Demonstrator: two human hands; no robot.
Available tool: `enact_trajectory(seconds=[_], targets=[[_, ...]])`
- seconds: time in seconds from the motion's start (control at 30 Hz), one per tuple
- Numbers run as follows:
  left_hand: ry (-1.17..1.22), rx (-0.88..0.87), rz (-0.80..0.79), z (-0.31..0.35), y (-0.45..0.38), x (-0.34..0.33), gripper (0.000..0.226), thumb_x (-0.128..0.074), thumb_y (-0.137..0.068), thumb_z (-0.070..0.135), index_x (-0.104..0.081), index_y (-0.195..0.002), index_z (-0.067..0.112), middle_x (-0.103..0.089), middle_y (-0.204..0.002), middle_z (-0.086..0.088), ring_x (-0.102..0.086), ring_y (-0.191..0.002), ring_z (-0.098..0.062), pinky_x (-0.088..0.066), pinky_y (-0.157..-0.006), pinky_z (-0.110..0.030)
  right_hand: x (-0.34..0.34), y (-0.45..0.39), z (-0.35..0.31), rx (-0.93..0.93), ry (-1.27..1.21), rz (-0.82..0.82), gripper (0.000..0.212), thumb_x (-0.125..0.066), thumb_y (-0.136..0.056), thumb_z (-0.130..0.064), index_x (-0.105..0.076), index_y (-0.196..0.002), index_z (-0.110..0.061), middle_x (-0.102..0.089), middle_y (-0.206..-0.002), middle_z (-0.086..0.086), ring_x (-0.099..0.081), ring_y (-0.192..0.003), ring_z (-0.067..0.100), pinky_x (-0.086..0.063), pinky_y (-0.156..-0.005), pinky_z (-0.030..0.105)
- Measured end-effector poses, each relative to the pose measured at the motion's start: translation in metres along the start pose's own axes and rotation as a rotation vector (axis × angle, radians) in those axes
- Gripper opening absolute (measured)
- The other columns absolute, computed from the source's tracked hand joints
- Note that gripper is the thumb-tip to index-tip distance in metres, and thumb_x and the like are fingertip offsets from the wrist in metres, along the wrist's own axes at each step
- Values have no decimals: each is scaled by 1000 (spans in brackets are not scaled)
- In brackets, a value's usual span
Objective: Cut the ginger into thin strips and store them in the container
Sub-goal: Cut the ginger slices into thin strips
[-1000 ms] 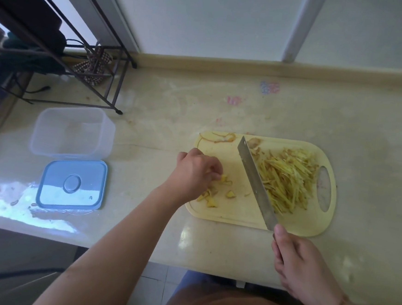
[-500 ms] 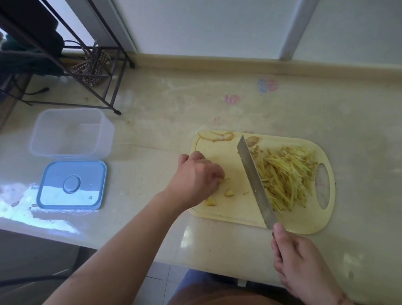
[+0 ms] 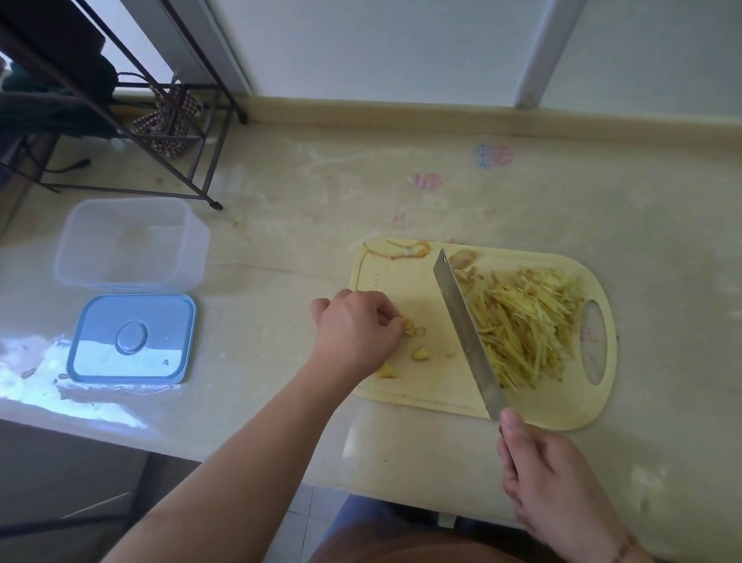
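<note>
At frame centre, the left hand (image 3: 356, 333) pinched ginger bits (image 3: 410, 327) on the board (image 3: 405, 279); the right hand (image 3: 553, 482) held the knife (image 3: 467, 329) beside the strips (image 3: 530, 325).

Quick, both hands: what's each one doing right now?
Left hand: fingers curled, gathering ginger pieces.
Right hand: gripping the knife.

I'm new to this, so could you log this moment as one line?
left hand: gathering ginger bits | right hand: holds knife on cutting board | strips: piled | container: open
</note>
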State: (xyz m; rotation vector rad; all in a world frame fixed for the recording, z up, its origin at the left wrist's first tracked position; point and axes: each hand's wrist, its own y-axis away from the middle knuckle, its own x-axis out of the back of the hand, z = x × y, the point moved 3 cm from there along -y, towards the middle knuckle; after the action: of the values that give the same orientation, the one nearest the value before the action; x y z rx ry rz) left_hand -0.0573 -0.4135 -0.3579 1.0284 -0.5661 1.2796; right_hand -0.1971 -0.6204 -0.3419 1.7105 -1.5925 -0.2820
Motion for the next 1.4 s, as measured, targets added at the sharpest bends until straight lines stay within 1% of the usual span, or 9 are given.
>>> enact_trajectory(seconds=[0.33, 0.43, 0.57, 0.77, 0.9, 1.07, 1.2, 1.27, 1.4], targets=[[-81, -117, 62, 0, 2, -6, 23, -63, -92, 41, -71, -77, 25, -53, -60, 14, -48, -92, -12, -19, -85, -33, 2, -2, 1, 7, 24, -4, 84, -28, -61, -100, -40, -60, -17, -40, -47, -2, -34, -37, 11, -31, -41, 22], [-82, -294, 94, -1, 5, -5, 13, -65, -87, 37, -72, -85, 26, -50, -62, 16, -51, -85, -14, -20, -80, -33, 2, -3, 2, 5, 25, -2, 86, -28, -58, -102, -40, -61, -17, -40, -47, -2, -35, -38, 11, -31, -39, 22], [-220, -469, 74, -2, 7, -11, 22, -70, -74, 36, -74, -92, 25, -63, -73, 12, -57, -77, -21, -23, -77, -35, 3, -3, 1, -1, 11, -2, 88, -30, -55, -103, -40, -62, -17, -39, -48, -1, -34, -38, 12, -30, -39, 21], [-215, -454, 33, 3, 5, -15, 10, -74, -73, 26, -70, -81, 21, -63, -67, 10, -58, -77, -22, -22, -76, -36, 3, -3, 1, -11, -10, -13, 89, -31, -53, -104, -41, -62, -16, -39, -48, -1, -33, -39, 14, -29, -39, 21], [-168, -367, 17, 8, 1, -10, 15, -69, -83, 35, -70, -91, 23, -62, -75, 14, -53, -89, -14, -20, -82, -33, 3, -3, 1, -5, -2, -9, 88, -30, -55, -103, -42, -61, -17, -40, -47, -2, -35, -37, 12, -30, -38, 21], [-167, -359, 5, 12, -1, -12, 16, -66, -85, 34, -71, -96, 24, -57, -75, 15, -54, -94, -16, -17, -80, -32, 2, -2, 3, -5, 8, -7, 85, -31, -58, -102, -41, -60, -17, -39, -46, -2, -35, -38, 12, -29, -38, 21], [-34, -435, 7, 3, 3, -1, 24, -65, -88, 34, -71, -109, 23, -59, -83, 15, -56, -92, -16, -35, -90, -39, 2, -1, 2, -13, -9, -12, 74, -31, -74, -89, -42, -60, -18, -39, -47, -2, -34, -38, 12, -29, -38, 21], [70, -436, 83, -18, 1, 13, 21, -63, -88, 25, -72, -107, 21, -65, -88, 13, -59, -86, -16, -46, -86, -43, 2, -1, 1, -14, -17, -19, 68, -32, -79, -81, -42, -62, -15, -39, -47, -1, -34, -37, 12, -29, -39, 20], [47, -490, -7, -53, 8, 21, 24, -62, -84, 30, -74, -104, 24, -67, -94, 12, -59, -85, -17, -49, -79, -42, 1, -2, 0, -5, -9, -12, 77, -31, -69, -94, -40, -59, -19, -38, -47, -1, -33, -38, 13, -29, -37, 21]])
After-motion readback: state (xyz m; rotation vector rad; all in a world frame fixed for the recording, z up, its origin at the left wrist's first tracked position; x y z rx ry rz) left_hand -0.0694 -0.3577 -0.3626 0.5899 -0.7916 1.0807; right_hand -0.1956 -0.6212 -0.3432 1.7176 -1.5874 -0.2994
